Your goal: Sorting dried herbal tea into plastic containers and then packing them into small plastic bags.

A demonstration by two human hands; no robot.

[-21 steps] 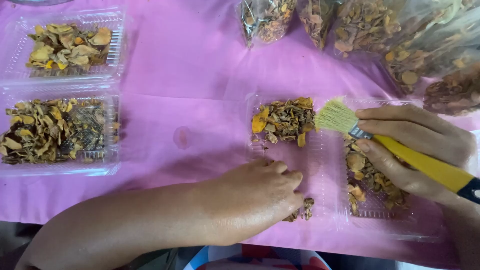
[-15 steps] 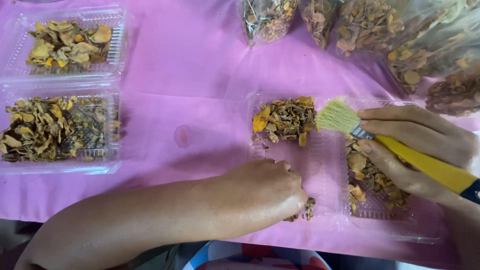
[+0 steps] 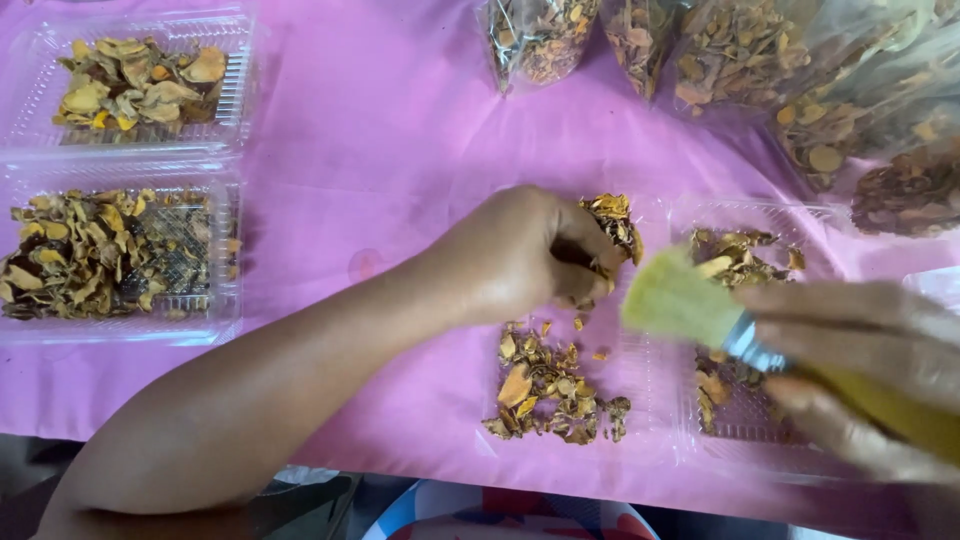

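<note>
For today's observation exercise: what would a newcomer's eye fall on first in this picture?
The bright pink tablecloth dominates, strewn with clear plastic trays of dried yellow-brown slices at far left. At centre, the left hand pinches slices above a loose pile of dried slices, while the right hand holds a blurred yellow-handled brush.
</note>
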